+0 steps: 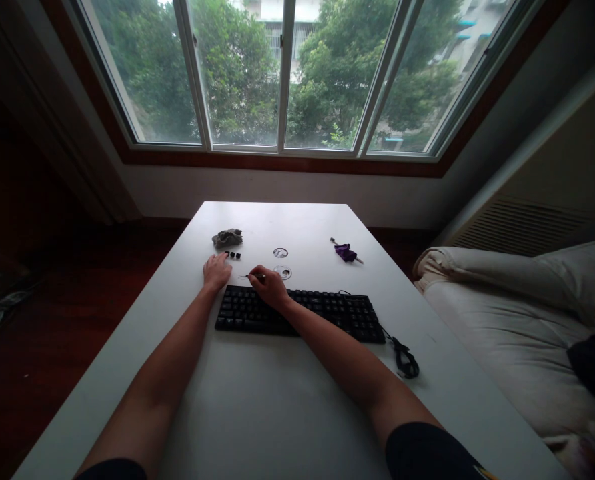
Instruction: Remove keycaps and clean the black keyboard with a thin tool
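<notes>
A black keyboard point(337, 310) lies across the table in front of me, its cable bundled at the right end. Beyond its left end, my left hand point(217, 272) rests on the tabletop with fingers stretched forward. Its fingertips touch or nearly touch the leftmost of a short row of black keycaps point(233, 255). My right hand point(269, 287) is over the keyboard's upper left edge, closed on a thin dark tool point(250, 275) that points left. Fine wire-like lines show at the tool's tip, too small to make out.
A crumpled grey cloth point(227, 237) sits beyond my left hand. Two round clear pieces, a far one point(280, 253) and a near one point(283, 272), lie mid-table. Right of them is a purple cloth point(346, 253) with a brush-like stick. A sofa point(487, 313) flanks the white table point(257, 400).
</notes>
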Motion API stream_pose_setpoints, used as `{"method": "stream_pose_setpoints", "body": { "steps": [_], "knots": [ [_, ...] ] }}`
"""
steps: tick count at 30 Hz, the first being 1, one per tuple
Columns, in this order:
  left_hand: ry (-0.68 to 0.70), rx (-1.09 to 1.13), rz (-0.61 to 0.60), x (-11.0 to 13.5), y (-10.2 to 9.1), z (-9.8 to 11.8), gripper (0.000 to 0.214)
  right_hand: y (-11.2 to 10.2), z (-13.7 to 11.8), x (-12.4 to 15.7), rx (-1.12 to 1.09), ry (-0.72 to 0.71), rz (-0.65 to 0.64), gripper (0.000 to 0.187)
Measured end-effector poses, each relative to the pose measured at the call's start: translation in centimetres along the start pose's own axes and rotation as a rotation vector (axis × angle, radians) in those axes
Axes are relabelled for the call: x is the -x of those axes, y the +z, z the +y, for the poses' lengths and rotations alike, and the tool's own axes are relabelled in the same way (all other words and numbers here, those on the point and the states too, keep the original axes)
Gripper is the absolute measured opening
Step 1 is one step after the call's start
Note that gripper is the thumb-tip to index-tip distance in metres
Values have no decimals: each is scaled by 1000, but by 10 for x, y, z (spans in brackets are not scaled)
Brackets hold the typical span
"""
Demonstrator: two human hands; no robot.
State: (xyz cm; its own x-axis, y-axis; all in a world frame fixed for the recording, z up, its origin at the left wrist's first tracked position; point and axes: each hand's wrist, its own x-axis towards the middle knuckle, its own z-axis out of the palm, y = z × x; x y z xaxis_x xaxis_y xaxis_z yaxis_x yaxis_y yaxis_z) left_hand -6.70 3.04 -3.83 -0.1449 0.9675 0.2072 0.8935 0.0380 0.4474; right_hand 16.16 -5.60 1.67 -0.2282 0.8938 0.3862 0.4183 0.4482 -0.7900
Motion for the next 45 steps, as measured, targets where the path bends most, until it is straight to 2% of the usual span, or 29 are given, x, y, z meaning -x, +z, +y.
{"method": "stream_pose_setpoints", "body": {
  "steps": [9,20,45],
  "knots": [
    [55,-29,-14,2,-1,2,58,3,5,-1,-20,-3,-5,25],
    [53,-140,-40,2,2,4,55,2,5,-1,9,-11,-10,26],
    [50,-129,-49,1,5,4,53,2,6,-1,8,-8,-12,26]
  ]
}}
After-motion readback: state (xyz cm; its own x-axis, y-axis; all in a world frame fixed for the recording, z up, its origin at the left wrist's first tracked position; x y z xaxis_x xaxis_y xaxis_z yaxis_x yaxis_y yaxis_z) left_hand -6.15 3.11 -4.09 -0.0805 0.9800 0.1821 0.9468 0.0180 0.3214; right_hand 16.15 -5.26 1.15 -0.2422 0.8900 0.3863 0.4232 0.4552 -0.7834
